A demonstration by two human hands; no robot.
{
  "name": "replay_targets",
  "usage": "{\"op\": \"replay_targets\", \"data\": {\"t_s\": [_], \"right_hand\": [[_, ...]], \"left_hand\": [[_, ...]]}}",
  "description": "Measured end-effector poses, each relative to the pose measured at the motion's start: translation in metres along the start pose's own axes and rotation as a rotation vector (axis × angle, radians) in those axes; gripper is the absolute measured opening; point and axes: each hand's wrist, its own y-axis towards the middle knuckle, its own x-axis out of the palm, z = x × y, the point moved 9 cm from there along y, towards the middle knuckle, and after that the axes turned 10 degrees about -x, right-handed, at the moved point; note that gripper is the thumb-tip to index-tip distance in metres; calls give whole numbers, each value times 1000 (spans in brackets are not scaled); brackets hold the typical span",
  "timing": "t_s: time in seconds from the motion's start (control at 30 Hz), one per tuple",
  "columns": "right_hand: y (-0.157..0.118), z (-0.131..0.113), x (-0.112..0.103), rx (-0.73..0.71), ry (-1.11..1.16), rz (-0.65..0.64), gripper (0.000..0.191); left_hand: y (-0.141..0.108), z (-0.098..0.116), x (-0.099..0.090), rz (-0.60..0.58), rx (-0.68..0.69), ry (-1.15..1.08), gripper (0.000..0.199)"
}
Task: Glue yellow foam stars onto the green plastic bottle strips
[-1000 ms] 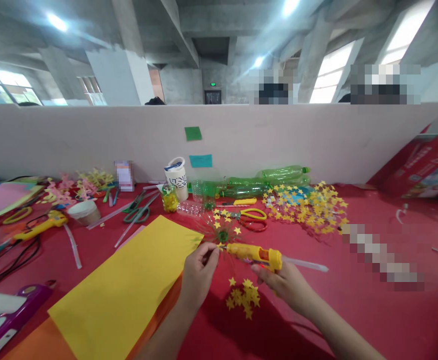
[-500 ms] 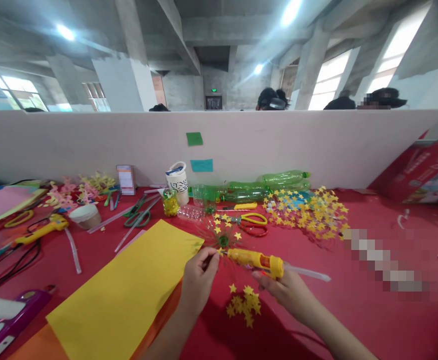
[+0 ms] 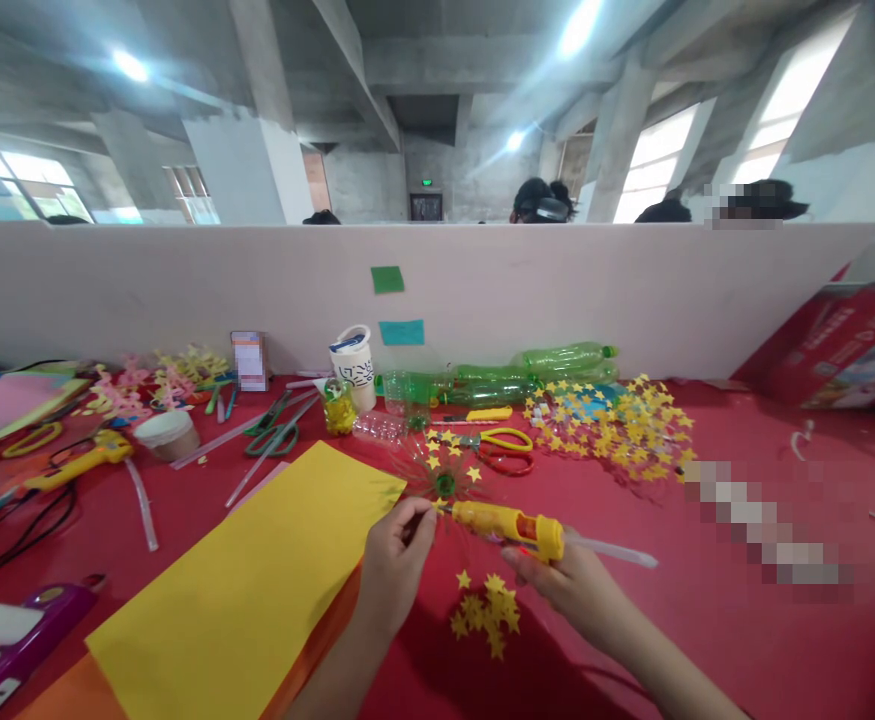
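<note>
My right hand (image 3: 576, 585) grips a yellow hot glue gun (image 3: 504, 521) with a clear glue stick (image 3: 617, 551) jutting from its back. Its nozzle meets the fingertips of my left hand (image 3: 398, 555), which pinch a small yellow paper star (image 3: 440, 506). Just beyond them sits a cut green bottle piece (image 3: 445, 485) with thin strips fanned outward, several tipped with yellow stars (image 3: 434, 462). Closer to me, a loose pile of yellow stars (image 3: 488, 612) lies on the red tabletop.
Yellow paper (image 3: 257, 570) lies left, over orange sheets. Behind are red-and-yellow-handled scissors (image 3: 508, 450), green bottles (image 3: 564, 358), a white cup (image 3: 354, 370) and a star-covered bunch (image 3: 632, 430). Another glue gun (image 3: 84, 462) and a purple device (image 3: 28, 635) are far left. A pale partition (image 3: 594, 290) stands behind.
Hardly anything differs; the view has shifted very slightly. Both hands keep the same pose, with the glue gun's nozzle at the pinched star.
</note>
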Motion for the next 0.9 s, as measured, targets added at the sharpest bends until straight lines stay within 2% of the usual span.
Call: {"op": "replay_targets", "data": {"t_s": [0.13, 0.23, 0.37, 0.47, 0.53, 0.63, 0.73, 0.83, 0.9], "right_hand": [[-2, -1, 2, 1, -19, -23, 28], [-3, -1, -9, -4, -46, 24, 26], [0, 3, -44, -18, -97, 92, 19], [4, 11, -60, -41, -253, -15, 9], [5, 24, -60, -55, -335, -113, 4], [1, 55, -47, 19, -408, -252, 21], [-4, 77, -35, 60, -429, -336, 31], [-1, 75, -38, 57, -434, -315, 37], [8, 53, -50, -9, -472, -194, 33]], "left_hand": [[-2, 8, -4, 46, 108, 65, 16], [-5, 14, -5, 54, 153, 70, 15], [-3, 10, -4, 10, 63, -31, 16], [-1, 5, -3, -18, 5, -86, 17], [0, 2, 0, -50, -21, -112, 18], [1, -1, 5, -111, -47, -178, 18], [1, 2, 8, -160, -86, -255, 20], [-2, 10, 13, -234, -141, -296, 20], [-5, 16, 20, -312, -188, -322, 20]]}}
